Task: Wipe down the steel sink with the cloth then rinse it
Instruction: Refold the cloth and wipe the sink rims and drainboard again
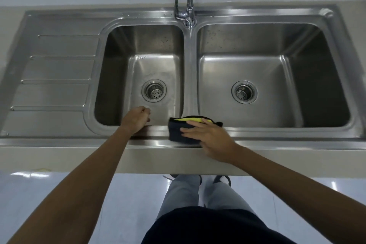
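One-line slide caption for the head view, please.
Right hand presses the folded cloth on the sink front rim; left hand rests at the left basin edge.

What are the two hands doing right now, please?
Left hand: loosely curled on the near rim of the left basin, holding nothing visible.
Right hand: open, fingers flat, pressing the cloth on the sink's front edge.

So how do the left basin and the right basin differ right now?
The left basin is narrower than the right basin. The left hand rests at the left basin's front edge; no hand is at the right basin's. The cloth, under the right hand, lies on the rim between them. Both are steel, each with a round strainer drain.
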Available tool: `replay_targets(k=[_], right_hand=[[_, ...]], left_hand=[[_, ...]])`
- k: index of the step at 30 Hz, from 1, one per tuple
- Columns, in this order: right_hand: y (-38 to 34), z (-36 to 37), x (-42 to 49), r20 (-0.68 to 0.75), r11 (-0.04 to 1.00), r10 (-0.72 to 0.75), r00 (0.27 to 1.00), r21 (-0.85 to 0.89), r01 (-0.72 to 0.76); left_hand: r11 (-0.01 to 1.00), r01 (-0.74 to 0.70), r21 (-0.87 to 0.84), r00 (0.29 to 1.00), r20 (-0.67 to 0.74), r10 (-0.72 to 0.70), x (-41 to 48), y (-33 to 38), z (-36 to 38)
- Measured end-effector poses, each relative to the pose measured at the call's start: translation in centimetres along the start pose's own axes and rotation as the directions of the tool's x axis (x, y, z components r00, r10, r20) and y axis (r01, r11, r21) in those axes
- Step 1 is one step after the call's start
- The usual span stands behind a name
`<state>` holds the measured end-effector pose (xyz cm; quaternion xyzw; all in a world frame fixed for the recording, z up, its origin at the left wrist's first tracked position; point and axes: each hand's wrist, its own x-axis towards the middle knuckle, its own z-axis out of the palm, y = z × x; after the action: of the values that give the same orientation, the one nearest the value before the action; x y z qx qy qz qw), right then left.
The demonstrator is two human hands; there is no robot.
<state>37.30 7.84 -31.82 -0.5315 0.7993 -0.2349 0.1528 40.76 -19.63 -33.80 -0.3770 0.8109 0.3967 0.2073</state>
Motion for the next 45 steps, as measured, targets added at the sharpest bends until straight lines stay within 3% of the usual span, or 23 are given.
replay_targets(k=[6,11,16,21,24,32,36,40,45], right_hand=[[6.5,-5.7,-11.6,-0.045,0.973,0.226,0.973,0.05,-0.224],[8.5,-9.3,-16.9,-0.058,0.921,0.382,0.922,0.105,-0.375],[5.8,-7.3,-12.2,-0.13,0.972,0.226,0.965,-0.033,-0.232],[1.9,-3.7,-5.8,0.026,0.983,0.182,0.983,0.029,-0.183],[3.0,-4.1,-7.5,0.025,0.975,0.207,0.978,0.082,-0.209],[13.0,-11.4,-23.6,-0.045,0.849,0.528,0.848,0.067,-0.524],[14.7,-13.3,-27.0,-0.082,0.779,0.627,0.775,0.077,-0.622],[12.1,-11.7,-23.3,-0.094,0.822,0.569,0.817,0.039,-0.568],[7.6,-7.1,-14.1,-0.035,0.955,0.294,0.955,0.059,-0.292]], left_hand=[[0.967,-0.173,0.186,0.952,-0.22,0.213,-3.7,5.7,6.0],[0.971,-0.157,0.179,0.93,-0.305,0.206,-5.8,8.1,10.2],[0.965,-0.146,0.217,0.908,-0.358,0.218,-5.7,8.1,11.0],[0.982,-0.139,0.132,0.918,-0.356,0.177,-4.9,7.2,10.9],[0.978,-0.122,0.168,0.918,-0.355,0.176,-5.1,7.6,11.0],[0.955,-0.104,0.276,0.907,-0.367,0.205,-5.7,8.2,11.4],[0.949,-0.114,0.295,0.905,-0.363,0.221,-5.6,8.0,11.5],[0.946,-0.117,0.302,0.908,-0.353,0.225,-5.6,8.0,11.4],[0.939,-0.127,0.318,0.906,-0.347,0.241,-5.6,8.1,11.5]])
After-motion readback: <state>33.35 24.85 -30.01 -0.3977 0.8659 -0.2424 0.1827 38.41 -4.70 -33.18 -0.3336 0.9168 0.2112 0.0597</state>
